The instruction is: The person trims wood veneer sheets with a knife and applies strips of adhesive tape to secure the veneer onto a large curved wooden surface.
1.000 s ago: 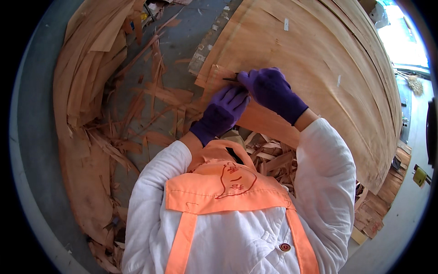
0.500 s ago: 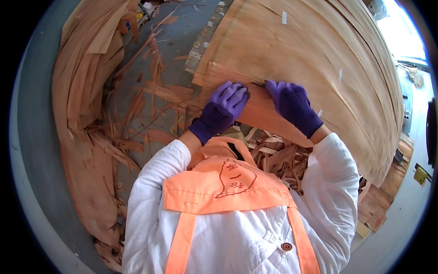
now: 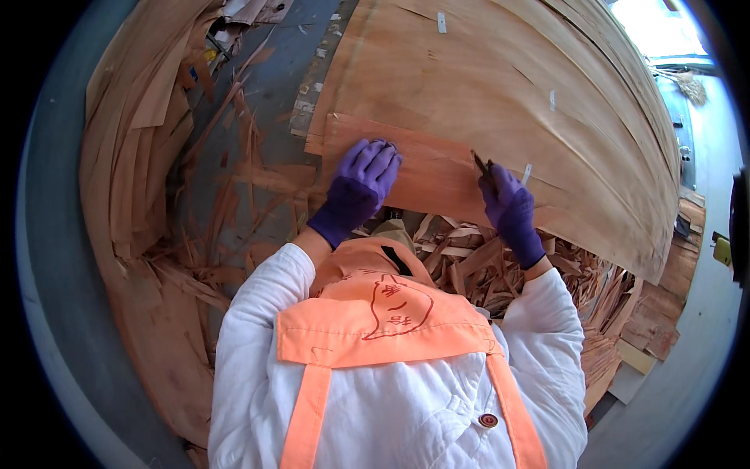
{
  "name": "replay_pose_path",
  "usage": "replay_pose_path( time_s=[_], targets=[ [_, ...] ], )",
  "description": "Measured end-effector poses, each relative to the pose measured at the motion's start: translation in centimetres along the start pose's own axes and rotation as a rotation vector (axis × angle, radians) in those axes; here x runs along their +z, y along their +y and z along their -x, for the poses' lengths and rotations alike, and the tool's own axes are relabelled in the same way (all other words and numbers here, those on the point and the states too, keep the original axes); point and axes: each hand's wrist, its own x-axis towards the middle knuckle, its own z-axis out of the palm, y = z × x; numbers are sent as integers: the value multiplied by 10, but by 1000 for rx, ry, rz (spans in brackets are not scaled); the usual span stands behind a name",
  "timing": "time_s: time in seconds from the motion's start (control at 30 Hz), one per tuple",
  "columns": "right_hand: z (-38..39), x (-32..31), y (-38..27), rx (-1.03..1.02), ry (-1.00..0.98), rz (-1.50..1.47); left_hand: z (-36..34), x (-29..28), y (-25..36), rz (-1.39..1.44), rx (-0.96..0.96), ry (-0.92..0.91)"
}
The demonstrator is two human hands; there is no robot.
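A reddish strip of wood veneer [image 3: 437, 168] lies over the near edge of a large, pale veneer sheet [image 3: 453, 86]. My left hand [image 3: 366, 172], in a purple glove, rests on the left part of this strip, its fingers laid over the wood. Something small and dark shows by those fingertips, too small to name. My right hand [image 3: 512, 207], gloved alike, is closed around a knife [image 3: 479, 163] at the strip's right part. The knife's dark tip points up and left, away from me; its handle is mostly hidden in the glove.
Torn veneer scraps [image 3: 476, 262] are heaped under the near edge, beside my apron. More veneer sheets [image 3: 141, 156] stand curled at the left, and loose slivers [image 3: 246, 141] litter the grey surface between. A pale brush [image 3: 691, 87] is at the far right.
My right hand has come nearer to me, drawing back from the strip, and the knife now shows clearly. The left hand still rests on the strip. The whole view has shifted somewhat.
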Motion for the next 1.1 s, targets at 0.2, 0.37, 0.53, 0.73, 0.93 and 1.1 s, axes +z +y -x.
replay_pose_path(
  time_s=[0.2, 0.37, 0.53, 0.73, 0.93, 1.1],
  targets=[
    [-44, 4, -21, 74, 108, -133, -3, -5, -1, -36, 21, -16],
    [-47, 25, -14, 140, 64, -73, -1, -2, 0, -29, 30, -26],
    [-38, 17, -23, 128, 79, -149, -5, -7, 5, 8, -17, -37],
    [-18, 3, -34, 169, 66, -309, -11, -15, 10, 52, -27, -45],
    [-2, -5, -57, 64, 78, -442, -10, -18, 11, 35, -34, -88],
    [9, -15, -77, 67, 49, -423, -13, -25, 10, 88, -22, -84]
  ],
)
